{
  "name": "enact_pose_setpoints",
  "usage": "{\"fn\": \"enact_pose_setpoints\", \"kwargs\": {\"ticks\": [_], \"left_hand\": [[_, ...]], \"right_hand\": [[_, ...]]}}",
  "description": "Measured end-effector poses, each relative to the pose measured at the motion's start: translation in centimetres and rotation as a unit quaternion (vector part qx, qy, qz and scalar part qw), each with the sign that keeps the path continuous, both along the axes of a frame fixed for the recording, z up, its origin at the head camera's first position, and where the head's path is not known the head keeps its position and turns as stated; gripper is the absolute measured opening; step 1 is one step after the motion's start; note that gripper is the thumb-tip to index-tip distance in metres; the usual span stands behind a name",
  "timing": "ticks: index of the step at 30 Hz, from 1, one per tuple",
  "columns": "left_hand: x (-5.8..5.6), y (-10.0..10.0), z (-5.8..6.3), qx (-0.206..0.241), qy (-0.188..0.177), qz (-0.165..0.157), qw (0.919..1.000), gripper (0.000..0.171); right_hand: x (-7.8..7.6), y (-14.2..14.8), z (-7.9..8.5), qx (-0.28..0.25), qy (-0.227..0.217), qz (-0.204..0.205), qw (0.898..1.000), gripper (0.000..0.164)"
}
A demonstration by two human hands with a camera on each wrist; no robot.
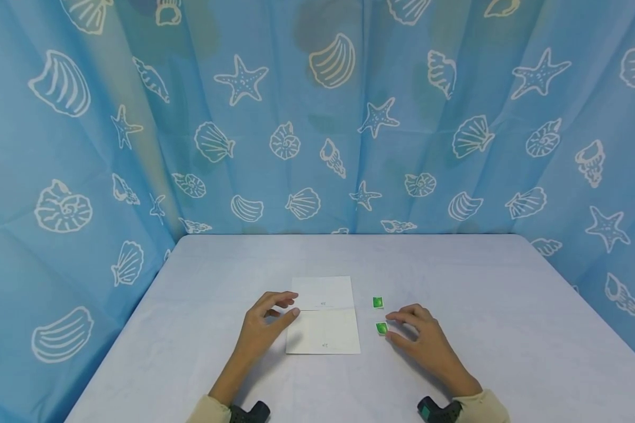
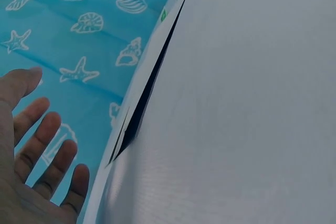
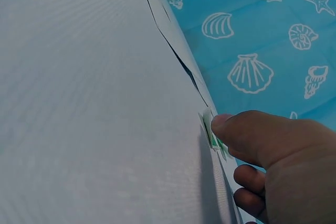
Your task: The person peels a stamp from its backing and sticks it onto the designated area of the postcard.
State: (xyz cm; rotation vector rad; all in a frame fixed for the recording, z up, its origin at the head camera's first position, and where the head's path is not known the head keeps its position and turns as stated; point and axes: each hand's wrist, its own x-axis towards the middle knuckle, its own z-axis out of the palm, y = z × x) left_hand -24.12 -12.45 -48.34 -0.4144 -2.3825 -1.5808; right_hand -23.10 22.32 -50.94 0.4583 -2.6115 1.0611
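Observation:
Two flat white paper rectangles, like envelopes, lie one beyond the other: a far one [image 1: 323,292] and a near one [image 1: 325,332], each with small bluish print. At their left edge is my left hand [image 1: 267,320], fingers relaxed and apart from the thumb, holding nothing; the left wrist view shows this hand [image 2: 44,156] spread. To the right of the papers are two small green stamp-like squares with white borders, a far one [image 1: 378,302] and a near one [image 1: 382,328]. My right hand [image 1: 423,338] has its thumb and index fingertips right at the near square, loosely parted.
A white cloth covers the table [image 1: 206,276]. Behind and beside it hangs a blue curtain [image 1: 317,117] with white shells and starfish. Dark camera straps sit at both wrists, below beige sleeves [image 1: 484,405].

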Motion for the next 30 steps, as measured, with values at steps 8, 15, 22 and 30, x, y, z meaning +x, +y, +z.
{"fn": "enact_pose_setpoints", "kwargs": {"ticks": [8,15,22,30], "left_hand": [[0.07,0.23,0.10,-0.003,-0.008,-0.003,1.0000,0.034],[0.01,0.25,-0.05,-0.003,-0.001,-0.009,1.0000,0.031],[0.11,0.22,-0.01,-0.001,-0.007,-0.010,0.9999,0.029],[0.08,0.22,-0.07,0.001,-0.002,-0.011,0.9999,0.029]], "right_hand": [[0.21,-0.36,0.35,0.000,-0.003,-0.003,1.000,0.032],[0.21,-0.46,0.55,0.019,-0.016,-0.003,1.000,0.029],[0.12,-0.49,0.52,0.019,-0.021,0.001,1.000,0.027],[0.16,-0.48,0.56,0.013,-0.025,0.000,1.000,0.027]]}}
